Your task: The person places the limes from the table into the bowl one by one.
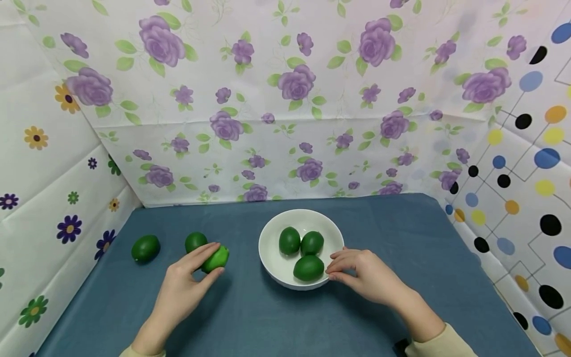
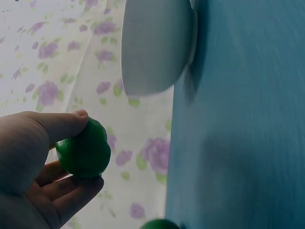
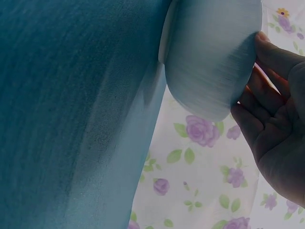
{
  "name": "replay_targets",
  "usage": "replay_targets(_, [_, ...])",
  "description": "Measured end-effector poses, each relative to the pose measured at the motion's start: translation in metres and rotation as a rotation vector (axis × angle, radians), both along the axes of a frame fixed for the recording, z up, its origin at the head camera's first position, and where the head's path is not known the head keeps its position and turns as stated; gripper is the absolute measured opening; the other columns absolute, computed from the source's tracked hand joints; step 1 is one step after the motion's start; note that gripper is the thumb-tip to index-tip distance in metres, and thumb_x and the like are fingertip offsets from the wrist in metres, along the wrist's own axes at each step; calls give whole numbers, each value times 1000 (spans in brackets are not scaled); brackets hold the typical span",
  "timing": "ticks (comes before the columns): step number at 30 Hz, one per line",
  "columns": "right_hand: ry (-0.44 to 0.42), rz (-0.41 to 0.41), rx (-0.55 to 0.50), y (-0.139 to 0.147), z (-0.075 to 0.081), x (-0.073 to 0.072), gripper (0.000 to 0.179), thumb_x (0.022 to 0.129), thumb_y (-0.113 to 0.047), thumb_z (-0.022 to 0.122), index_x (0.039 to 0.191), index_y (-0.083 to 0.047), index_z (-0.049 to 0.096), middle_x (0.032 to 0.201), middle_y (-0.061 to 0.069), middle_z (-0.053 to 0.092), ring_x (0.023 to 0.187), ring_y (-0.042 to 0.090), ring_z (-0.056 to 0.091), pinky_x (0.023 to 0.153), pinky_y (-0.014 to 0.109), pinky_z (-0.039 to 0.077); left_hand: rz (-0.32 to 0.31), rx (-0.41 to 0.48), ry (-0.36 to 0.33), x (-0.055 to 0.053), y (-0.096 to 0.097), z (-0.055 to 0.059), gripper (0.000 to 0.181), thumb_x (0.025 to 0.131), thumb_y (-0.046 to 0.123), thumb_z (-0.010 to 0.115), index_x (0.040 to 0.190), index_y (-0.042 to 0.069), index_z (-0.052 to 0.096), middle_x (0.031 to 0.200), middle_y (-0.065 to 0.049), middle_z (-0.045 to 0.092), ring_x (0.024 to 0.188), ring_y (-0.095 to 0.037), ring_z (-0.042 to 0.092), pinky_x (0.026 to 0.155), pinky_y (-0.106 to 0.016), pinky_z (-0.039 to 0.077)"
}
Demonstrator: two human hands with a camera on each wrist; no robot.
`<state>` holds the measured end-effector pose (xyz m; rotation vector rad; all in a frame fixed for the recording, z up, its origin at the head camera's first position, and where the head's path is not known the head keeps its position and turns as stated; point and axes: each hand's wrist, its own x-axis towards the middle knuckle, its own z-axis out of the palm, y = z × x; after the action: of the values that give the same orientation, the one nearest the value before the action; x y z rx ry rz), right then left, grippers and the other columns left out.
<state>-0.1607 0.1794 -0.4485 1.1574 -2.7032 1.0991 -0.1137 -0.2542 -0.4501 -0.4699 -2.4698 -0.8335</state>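
1 far-left lime [image 1: 145, 249] and 1 middle lime [image 1: 195, 241] lie on blue cloth [image 1: 250, 317], above which the left hand [image 1: 184, 285] pinches a held lime [image 1: 216, 260] by its sides, apparently freeing its tip, long axis slanting right and away, while the right hand [image 1: 368, 272], fingers and thumb parted, touches the white bowl [image 1: 269, 248], likely steadying it around 3 limes [image 1: 309, 268].

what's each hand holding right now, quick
Left hand: holding a green fruit between thumb and fingers.
Right hand: holding the white bowl at its rim.
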Motion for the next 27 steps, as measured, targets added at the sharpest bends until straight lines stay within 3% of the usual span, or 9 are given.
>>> replay_targets(13, [-7,2,-7,0,-1,-1,13,97,-20,81,109,-21,86,109,-20,77,126,25,69,121,45,42,-118,63,-18,-6,43,7,62,85,9,93,142,13,72,144,-4,67,126,-25,69,92,-40,63])
replay_targets(27, [-18,-13,2,-1,0,1,13,97,-19,81,109,-22,86,109,-21,76,127,25,68,121,44,43,-201,80,-69,-11,62,8,57,87,10,92,140,8,72,144,-9,67,127,-27,69,94,-39,63])
